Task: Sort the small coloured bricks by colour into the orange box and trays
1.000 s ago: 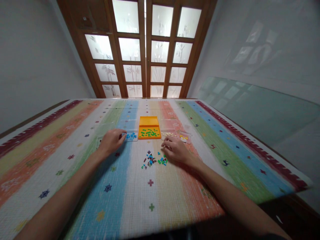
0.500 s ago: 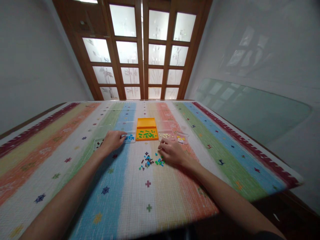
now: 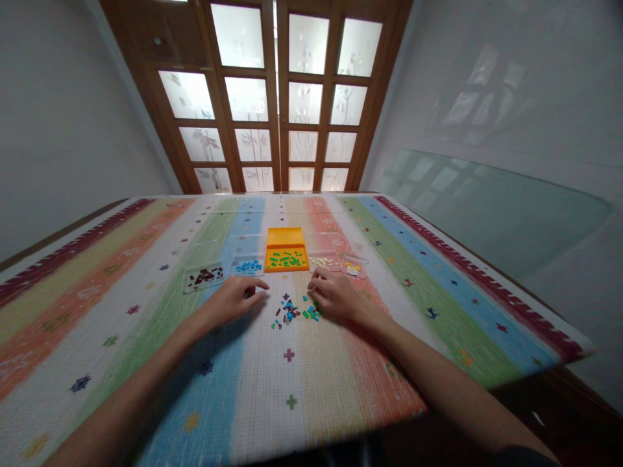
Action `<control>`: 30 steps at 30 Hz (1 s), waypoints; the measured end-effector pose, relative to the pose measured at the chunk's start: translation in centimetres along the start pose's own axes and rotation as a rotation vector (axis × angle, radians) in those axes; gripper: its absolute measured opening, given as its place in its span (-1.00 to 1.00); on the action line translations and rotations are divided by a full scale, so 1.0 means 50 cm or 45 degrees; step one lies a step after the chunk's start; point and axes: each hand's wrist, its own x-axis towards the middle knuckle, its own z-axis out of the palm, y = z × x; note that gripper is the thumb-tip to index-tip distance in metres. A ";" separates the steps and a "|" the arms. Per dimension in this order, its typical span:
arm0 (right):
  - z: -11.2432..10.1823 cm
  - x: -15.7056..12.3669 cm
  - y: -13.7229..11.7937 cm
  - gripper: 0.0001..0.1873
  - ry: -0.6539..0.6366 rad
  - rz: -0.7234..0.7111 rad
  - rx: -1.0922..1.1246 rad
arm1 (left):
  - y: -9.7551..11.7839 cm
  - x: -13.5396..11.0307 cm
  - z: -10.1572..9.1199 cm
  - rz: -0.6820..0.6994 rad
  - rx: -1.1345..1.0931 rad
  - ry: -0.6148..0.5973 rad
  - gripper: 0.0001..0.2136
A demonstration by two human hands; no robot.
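Observation:
Small mixed toy bricks (image 3: pixel 289 312), blue, brown and green, lie loose on the striped tablecloth in front of me. My left hand (image 3: pixel 238 297) is just left of them, thumb and forefinger apart with nothing visible between them. My right hand (image 3: pixel 333 293) rests at the right edge of the pile, its fingers curled in; whatever they may hold is hidden. Beyond my left hand stand a clear box of blue bricks (image 3: pixel 249 266) and a clear box of dark brown bricks (image 3: pixel 206 276). An orange case (image 3: pixel 286 237) with its lid up holds green bricks (image 3: pixel 286 259).
Behind my right hand are a clear box of cream bricks (image 3: pixel 325 262) and a clear box with yellow and white pieces (image 3: pixel 354 266). The striped tablecloth (image 3: pixel 263 389) covers the table. Wooden glazed doors (image 3: pixel 280 97) stand past the far edge, with walls on both sides.
My left hand has come away from the box of blue bricks, toward me and right, and its fingers have parted. My right hand stays nearly in place.

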 end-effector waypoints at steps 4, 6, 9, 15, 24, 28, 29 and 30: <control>0.001 0.000 -0.001 -0.82 -0.024 -0.022 -0.003 | 0.046 -0.005 0.041 0.007 -0.075 -0.058 -0.73; 0.003 0.000 -0.001 -0.83 -0.022 -0.030 -0.008 | 0.059 -0.002 0.056 0.000 -0.060 -0.053 -0.74; 0.003 0.000 -0.001 -0.84 0.001 -0.032 -0.017 | 0.064 0.006 0.073 0.022 -0.019 -0.055 -0.75; -0.001 -0.001 -0.003 -0.83 0.003 -0.037 -0.016 | 0.061 0.014 0.092 0.036 0.037 -0.016 -0.82; 0.002 -0.003 -0.003 -0.81 0.000 -0.037 -0.036 | 0.025 0.025 0.046 -0.014 0.015 0.127 -0.87; 0.000 -0.003 -0.005 -0.81 0.004 -0.038 -0.049 | -0.032 0.039 0.006 -0.104 0.107 0.276 -0.81; 0.000 -0.003 -0.006 -0.81 0.003 -0.040 -0.053 | -0.045 0.043 -0.002 -0.135 0.132 0.302 -0.80; 0.000 -0.003 -0.006 -0.81 -0.001 -0.043 -0.057 | -0.057 0.046 -0.009 -0.163 0.154 0.318 -0.80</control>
